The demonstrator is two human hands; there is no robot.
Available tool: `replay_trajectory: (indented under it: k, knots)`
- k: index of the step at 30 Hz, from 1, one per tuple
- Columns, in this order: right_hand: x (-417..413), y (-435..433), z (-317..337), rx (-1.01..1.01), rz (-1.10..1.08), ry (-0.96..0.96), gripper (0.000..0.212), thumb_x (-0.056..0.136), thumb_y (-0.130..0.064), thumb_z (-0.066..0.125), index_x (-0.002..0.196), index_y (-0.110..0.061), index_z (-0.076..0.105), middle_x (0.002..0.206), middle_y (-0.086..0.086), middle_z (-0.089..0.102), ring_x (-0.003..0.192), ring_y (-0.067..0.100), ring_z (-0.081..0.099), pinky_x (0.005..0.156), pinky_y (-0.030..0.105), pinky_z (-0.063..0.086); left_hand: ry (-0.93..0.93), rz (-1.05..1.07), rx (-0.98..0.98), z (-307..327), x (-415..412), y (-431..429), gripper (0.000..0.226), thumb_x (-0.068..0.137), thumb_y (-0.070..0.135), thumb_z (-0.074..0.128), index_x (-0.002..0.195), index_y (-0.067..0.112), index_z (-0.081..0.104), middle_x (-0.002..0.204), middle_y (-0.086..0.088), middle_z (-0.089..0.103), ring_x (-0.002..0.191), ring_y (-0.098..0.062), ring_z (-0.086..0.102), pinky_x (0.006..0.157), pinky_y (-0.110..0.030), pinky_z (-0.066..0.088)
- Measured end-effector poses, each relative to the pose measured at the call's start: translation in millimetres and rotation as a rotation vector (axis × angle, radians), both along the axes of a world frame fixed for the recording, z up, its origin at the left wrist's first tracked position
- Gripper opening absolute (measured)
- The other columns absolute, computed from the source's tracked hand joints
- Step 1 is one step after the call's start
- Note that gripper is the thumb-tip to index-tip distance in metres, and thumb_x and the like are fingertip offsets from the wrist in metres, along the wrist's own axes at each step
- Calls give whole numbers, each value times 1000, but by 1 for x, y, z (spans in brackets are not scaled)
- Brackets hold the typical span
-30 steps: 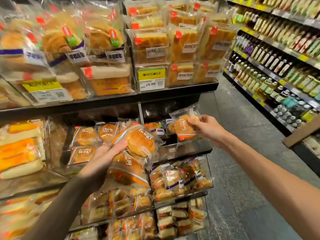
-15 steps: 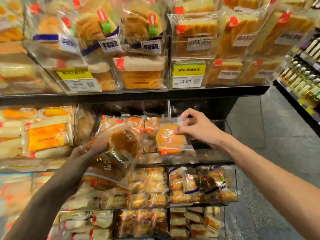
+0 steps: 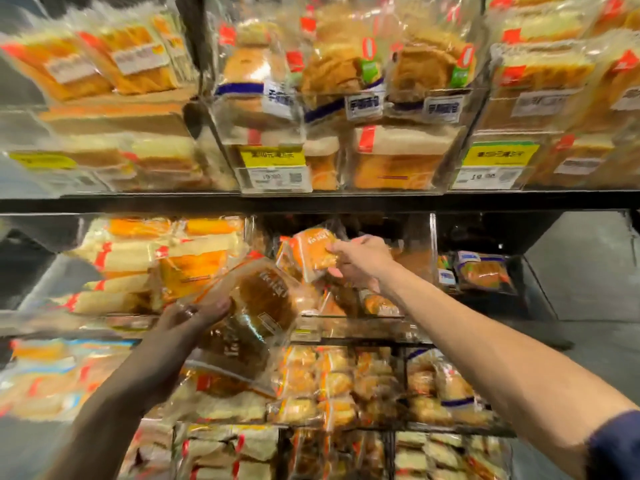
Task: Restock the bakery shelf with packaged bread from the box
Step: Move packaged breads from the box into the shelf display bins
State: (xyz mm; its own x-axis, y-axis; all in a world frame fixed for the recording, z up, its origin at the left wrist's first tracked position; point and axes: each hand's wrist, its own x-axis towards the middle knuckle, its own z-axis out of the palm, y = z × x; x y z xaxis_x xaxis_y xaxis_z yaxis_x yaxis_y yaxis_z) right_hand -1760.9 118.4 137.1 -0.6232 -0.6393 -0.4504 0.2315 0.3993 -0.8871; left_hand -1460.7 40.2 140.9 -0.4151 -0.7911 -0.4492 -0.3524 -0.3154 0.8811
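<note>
Head view: a bakery shelf (image 3: 346,204) crowded with wrapped bread on every tier, much of it blurred.

The right hand (image 3: 360,261) reaches into the middle clear bin (image 3: 431,244) on the tier below the black shelf edge. Its thumb and fingers pinch a pack (image 3: 313,254) by its right edge. The pack holds a round bun in clear and orange film, and it is tilted above similar packs already lying in the bin.

Lower and to the left, the left hand (image 3: 188,317) holds a stack (image 3: 258,317) of the same bun packs, with its fingers curled round the film from the side and beneath. The stack hangs just in front of the bin. How many packs it holds is too blurred to tell. The box is not in view.

These packs look light and soft, and the buns would probably squash easily. The film looks slick and likely to slide, pack against pack. The safest hold is likely the flat sealed edge, or an open palm beneath the pack, rather than a squeeze across the bun.
</note>
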Motion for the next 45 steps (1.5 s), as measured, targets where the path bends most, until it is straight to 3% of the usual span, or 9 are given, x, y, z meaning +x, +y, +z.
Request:
replay_trajectory:
  k: [2,6,10,14,20,28,31,36,45]
  knots:
    - [15,-28,-8,2,-62,-116,24,81,-15,78,65,-6,62,73,23,70,62,27,66,79,42,59,16,-23,-6,14,0,2,78,65,67,81,120,16,63,117,-3,71,111,-23,67,99,-51,50]
    - [36,-70,-24,60,-133,-140,20,85,-16,77,83,0,65,76,19,67,61,28,67,54,33,60,102,-107,2,40,0,14,24,83,31,66,89,8,69,73,5,75,67,-5,71,58,-18,57]
    - [41,-85,-45,173,-143,30,44,82,-45,75,97,-5,67,88,13,74,72,32,74,67,44,62,219,-197,11,62,0,22,39,84,16,57,51,26,76,61,0,72,54,-7,68,49,-17,52]
    - [41,-79,-48,327,8,366,59,83,-65,59,102,-10,69,99,9,74,95,30,69,87,43,55,255,-231,25,64,4,12,23,78,33,69,75,14,79,82,-13,76,69,-21,73,57,-25,57]
    - [35,-73,-37,383,137,549,57,77,-66,57,87,-12,69,126,19,62,105,36,62,82,37,48,244,-350,55,60,7,2,66,61,54,76,101,2,72,104,-27,71,95,-46,68,75,-43,60]
    - [56,0,40,-38,221,469,54,91,-59,56,88,-6,65,80,2,67,77,12,62,77,33,50,254,-351,-10,69,-6,10,39,86,41,69,92,3,74,92,-25,73,80,-37,72,66,-36,58]
    - [71,40,69,-156,409,484,63,79,-76,55,98,-17,67,94,-1,71,87,12,66,82,30,51,201,-299,-44,66,-21,18,30,91,34,63,96,7,76,95,-16,76,86,-34,73,80,-43,56]
    - [76,66,66,-22,606,617,74,60,-64,82,120,-33,52,117,-16,61,106,2,59,93,27,50,155,-398,-201,52,-40,32,32,79,41,79,87,10,75,81,-10,74,70,-21,70,62,-32,52]
    - [0,50,22,224,566,922,79,69,-49,85,129,-20,42,122,2,59,112,20,55,91,37,48,90,-458,-212,39,-52,27,37,79,43,76,113,32,71,120,18,65,107,-2,65,76,-20,56]
